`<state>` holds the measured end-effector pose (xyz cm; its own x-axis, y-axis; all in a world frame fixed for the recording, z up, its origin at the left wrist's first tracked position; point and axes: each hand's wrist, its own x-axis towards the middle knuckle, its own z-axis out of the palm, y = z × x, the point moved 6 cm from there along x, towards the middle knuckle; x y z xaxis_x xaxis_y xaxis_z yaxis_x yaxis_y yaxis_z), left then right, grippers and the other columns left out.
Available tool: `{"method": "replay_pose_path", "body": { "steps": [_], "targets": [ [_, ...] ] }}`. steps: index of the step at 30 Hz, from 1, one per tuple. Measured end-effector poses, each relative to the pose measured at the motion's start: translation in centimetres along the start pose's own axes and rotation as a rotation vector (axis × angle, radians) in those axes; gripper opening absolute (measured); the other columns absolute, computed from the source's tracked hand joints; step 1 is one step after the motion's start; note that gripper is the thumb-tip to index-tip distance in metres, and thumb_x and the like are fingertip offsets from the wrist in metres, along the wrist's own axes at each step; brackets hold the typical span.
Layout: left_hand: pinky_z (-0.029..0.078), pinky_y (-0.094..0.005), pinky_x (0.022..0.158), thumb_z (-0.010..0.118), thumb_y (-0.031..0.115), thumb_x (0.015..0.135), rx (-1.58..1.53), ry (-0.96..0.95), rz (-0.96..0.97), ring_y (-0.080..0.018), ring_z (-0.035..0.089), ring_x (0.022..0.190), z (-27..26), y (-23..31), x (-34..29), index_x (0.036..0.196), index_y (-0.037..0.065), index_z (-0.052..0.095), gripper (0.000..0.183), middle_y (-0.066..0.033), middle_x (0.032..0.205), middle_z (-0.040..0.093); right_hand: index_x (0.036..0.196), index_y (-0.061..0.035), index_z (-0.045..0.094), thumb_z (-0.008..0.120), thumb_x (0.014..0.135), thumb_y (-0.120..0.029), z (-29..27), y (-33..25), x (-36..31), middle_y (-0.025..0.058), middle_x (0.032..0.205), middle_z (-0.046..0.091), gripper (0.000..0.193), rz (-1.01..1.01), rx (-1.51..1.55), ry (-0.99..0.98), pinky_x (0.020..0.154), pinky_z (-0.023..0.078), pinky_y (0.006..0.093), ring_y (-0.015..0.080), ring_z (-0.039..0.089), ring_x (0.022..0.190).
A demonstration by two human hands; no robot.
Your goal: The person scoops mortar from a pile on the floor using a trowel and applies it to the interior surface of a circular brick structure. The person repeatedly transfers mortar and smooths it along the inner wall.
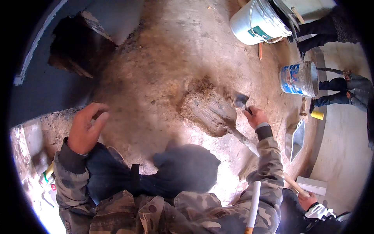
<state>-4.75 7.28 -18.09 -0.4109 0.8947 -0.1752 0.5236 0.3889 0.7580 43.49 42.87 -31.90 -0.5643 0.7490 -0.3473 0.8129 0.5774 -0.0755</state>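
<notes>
My right hand (256,116) is closed round the handle of a small trowel (241,99), whose dark blade points up and to the left. Just left of the blade lies a shovel (229,114) loaded with wet mortar (198,93). Its shaft runs to the lower right under my right forearm, and another person's hand (307,201) grips the wooden handle there. My left hand (86,128) hovers at the left, thumb and fingers apart, with nothing in it. Motion blurs some of the mortar and the ground around it.
A jagged hole (80,45) breaks the grey wall at upper left. Two buckets, one white (257,25) and one blue-and-white (298,79), stand at the right near other people's legs. A grey tray (297,140) lies below them. A cigarette (254,204) juts in near my chest.
</notes>
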Motion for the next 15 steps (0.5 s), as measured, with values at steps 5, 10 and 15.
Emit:
{"method": "replay_pose_path", "body": {
  "steps": [5, 10, 15],
  "targets": [
    [0.05, -0.0338, 0.077, 0.063, 0.009, 0.093, -0.002, 0.001, 0.028, -0.0251, 0.064, 0.083, -0.3, 0.3, 0.2, 0.106, -0.003, 0.065, 0.018, -0.0162, 0.094, 0.066, 0.097, -0.004, 0.071, 0.068, 0.091, -0.045, 3.7, 2.2, -0.9, 0.023, 0.088, 0.071, 0.042, 0.155, -0.089, -0.227, 0.076, 0.054, 0.0501, 0.0435, 0.068, 0.086],
    [0.05, -0.0349, 0.077, 0.062, 0.007, 0.092, 0.015, 0.001, 0.052, -0.0288, 0.064, 0.083, -0.5, 0.6, 0.5, 0.106, -0.004, 0.064, 0.018, -0.0175, 0.093, 0.065, 0.097, -0.0001, 0.071, 0.067, 0.091, -0.043, 10.2, -1.3, 3.3, 0.0256, 0.087, 0.07, 0.043, -0.005, 0.124, -0.157, 0.077, 0.053, 0.0486, 0.0444, 0.068, 0.086],
    [0.051, -0.0358, 0.078, 0.062, 0.007, 0.091, 0.042, 0.019, 0.009, -0.031, 0.065, 0.084, -1.5, 0.1, -0.4, 0.106, -0.003, 0.064, 0.018, -0.0182, 0.093, 0.065, 0.095, 0.0014, 0.072, 0.067, 0.091, -0.041, 11.5, -3.1, 3.9, 0.027, 0.087, 0.069, 0.043, 0.017, 0.158, -0.182, 0.072, 0.053, 0.0472, 0.0439, 0.068, 0.086]
  ]
}}
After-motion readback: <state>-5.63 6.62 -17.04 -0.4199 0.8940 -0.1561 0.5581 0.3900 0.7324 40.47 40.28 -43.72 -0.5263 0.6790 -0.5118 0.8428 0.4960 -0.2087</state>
